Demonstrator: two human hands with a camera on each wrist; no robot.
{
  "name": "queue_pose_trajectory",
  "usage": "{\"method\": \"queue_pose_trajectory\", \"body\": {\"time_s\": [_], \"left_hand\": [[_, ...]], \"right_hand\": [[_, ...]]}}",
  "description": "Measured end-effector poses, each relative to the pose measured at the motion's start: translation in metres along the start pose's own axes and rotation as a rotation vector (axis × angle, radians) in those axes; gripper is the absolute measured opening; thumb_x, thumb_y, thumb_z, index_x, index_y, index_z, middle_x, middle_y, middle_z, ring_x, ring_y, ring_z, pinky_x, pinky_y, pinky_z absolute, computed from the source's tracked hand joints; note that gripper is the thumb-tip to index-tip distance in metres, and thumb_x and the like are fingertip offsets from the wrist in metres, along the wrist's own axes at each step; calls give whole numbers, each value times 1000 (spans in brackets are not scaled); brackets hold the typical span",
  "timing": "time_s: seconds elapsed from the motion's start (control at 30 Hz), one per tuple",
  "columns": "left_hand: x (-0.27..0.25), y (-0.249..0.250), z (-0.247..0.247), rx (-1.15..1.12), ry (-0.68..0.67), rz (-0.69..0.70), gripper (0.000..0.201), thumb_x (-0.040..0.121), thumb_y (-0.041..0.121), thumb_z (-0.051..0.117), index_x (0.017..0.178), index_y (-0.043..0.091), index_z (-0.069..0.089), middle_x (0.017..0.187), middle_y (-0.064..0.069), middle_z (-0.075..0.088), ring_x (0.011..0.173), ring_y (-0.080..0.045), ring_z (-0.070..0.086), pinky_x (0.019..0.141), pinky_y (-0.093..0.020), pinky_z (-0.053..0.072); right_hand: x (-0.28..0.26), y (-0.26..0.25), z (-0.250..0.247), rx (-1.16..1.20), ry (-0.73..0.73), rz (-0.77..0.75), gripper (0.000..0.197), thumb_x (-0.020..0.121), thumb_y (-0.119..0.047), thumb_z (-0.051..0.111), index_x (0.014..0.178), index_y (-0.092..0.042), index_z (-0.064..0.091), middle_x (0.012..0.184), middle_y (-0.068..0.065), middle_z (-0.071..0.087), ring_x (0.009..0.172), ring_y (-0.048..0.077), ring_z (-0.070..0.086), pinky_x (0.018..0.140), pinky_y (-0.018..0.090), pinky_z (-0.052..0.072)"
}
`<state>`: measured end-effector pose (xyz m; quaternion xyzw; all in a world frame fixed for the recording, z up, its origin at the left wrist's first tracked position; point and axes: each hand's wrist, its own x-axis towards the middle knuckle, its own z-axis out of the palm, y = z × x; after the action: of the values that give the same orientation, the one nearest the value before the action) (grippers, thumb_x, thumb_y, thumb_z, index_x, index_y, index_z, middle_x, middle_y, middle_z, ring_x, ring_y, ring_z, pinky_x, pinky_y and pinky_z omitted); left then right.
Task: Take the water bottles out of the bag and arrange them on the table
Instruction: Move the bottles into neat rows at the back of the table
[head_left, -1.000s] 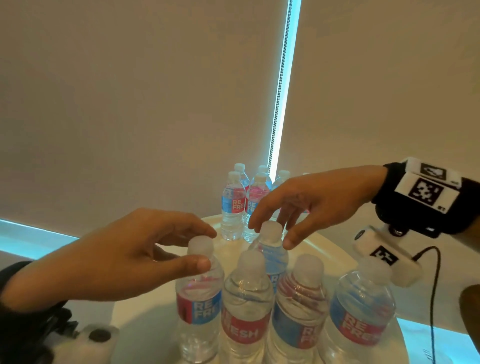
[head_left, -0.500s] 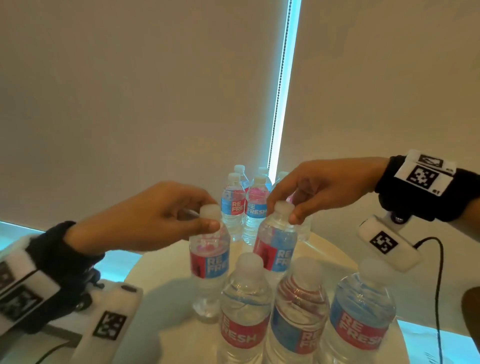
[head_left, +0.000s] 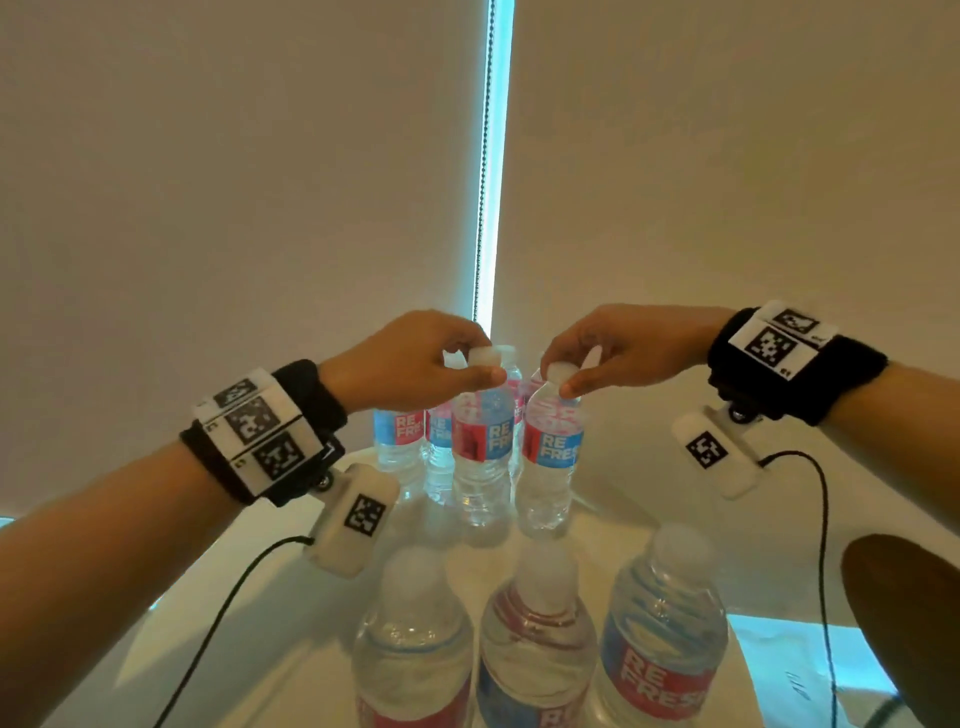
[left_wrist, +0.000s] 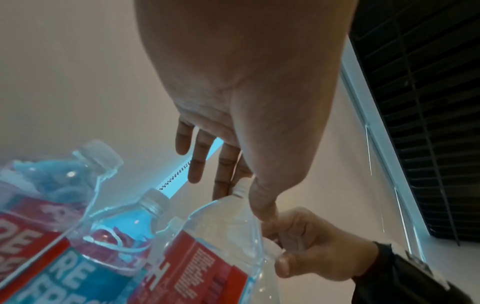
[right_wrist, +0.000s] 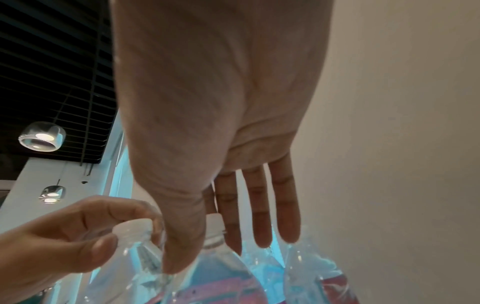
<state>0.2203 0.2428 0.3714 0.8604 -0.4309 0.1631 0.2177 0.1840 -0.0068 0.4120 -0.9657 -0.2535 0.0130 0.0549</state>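
Observation:
My left hand (head_left: 485, 364) pinches the white cap of a clear water bottle (head_left: 483, 452) with a red and blue label. Close to its right, my right hand (head_left: 561, 379) pinches the cap of a second bottle (head_left: 550, 457). Both bottles hang upright over the middle of the round white table (head_left: 613, 525), just in front of the back group of bottles (head_left: 397, 436). I cannot tell whether their bases touch the table. In the left wrist view my thumb (left_wrist: 262, 205) lies on the bottle's neck. In the right wrist view my thumb (right_wrist: 179, 246) lies beside the cap (right_wrist: 215, 224). No bag is in view.
Three more bottles (head_left: 540, 623) stand in a row at the table's near edge. Pale roller blinds (head_left: 260, 208) hang right behind the table. A dark rounded object (head_left: 909, 623) sits at the lower right. Black cables (head_left: 826, 545) trail from both wrist cameras.
Both hands took a bottle by the cap from the near row and carried it away from me, toward the back group. The near row shrank to three bottles.

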Motion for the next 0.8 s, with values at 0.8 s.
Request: {"method": "queue_pose_trajectory", "body": {"time_s": [0.8], "left_hand": [[55,-15,54,124,-101,-135,41,88,50,60,105,14,69,99,-1,70,89,-18,63,80,-30,47]], "right_hand": [[24,56,30,52,63,92,32,93,-38,64,122,-26,66,109,-9,69,94,12,66,76,24,50]]}}
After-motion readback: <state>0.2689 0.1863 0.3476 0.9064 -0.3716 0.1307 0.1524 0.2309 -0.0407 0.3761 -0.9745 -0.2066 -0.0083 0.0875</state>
